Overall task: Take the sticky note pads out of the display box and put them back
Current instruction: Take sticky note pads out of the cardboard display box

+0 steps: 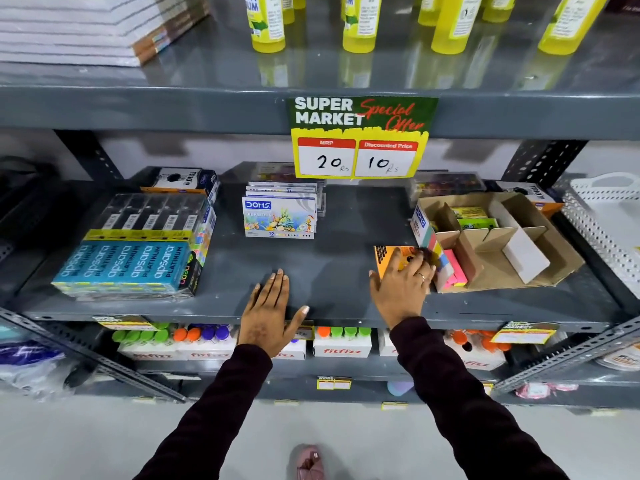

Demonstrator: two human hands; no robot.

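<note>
A: Left hand [268, 315]?
B: Flat on the shelf [332, 220] front edge, fingers spread, holding nothing.
A: Right hand [403, 285]?
B: Palm down over an orange pad [389, 258] lying on the shelf, fingers loosely curled on it; can't tell if actually gripped.
A: Box [498, 244]?
B: Just right of that hand, open cardboard, dividers inside. Pink and yellow pads [453, 270] in the near-left slot, green and yellow pads [472, 218] further back. Other slots look bare.
</note>
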